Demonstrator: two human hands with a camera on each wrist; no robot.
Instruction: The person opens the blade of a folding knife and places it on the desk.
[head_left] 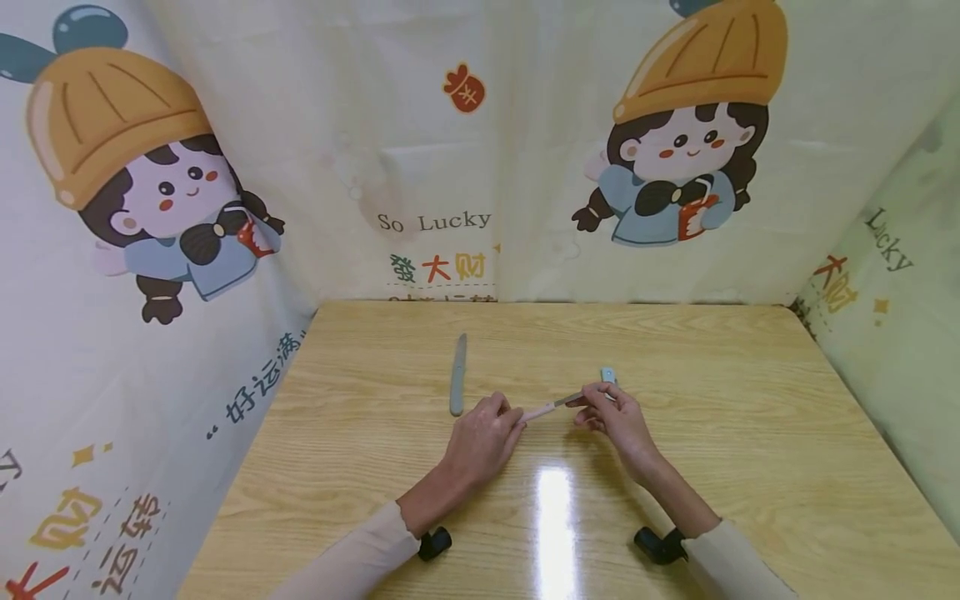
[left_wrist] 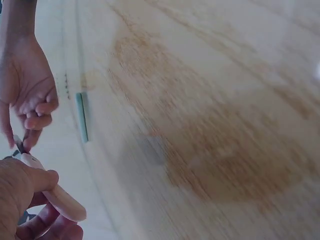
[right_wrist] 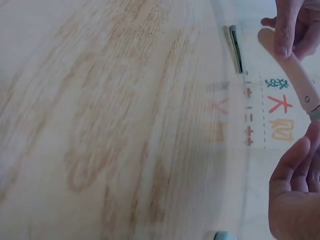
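Between my two hands is a folding knife with a pale pink handle (head_left: 537,413), its blade (head_left: 567,400) out from the handle. My left hand (head_left: 486,433) grips the handle between thumb and fingers. At the other end, my right hand (head_left: 618,421) pinches the blade near its tip. A grey-green knife (head_left: 457,375) lies on the table beyond the left hand, blade pointing away. Just behind the right fingers lies a light blue object (head_left: 608,375), partly hidden; the left wrist view shows it as a slim green-blue bar (left_wrist: 81,117).
The wood-grain table (head_left: 360,467) reaches back to a printed cloth (head_left: 555,275), and similar cloth hangs at both sides. Black camera mounts (head_left: 435,543) sit under both wrists. A bright light reflection lies on the tabletop between the forearms.
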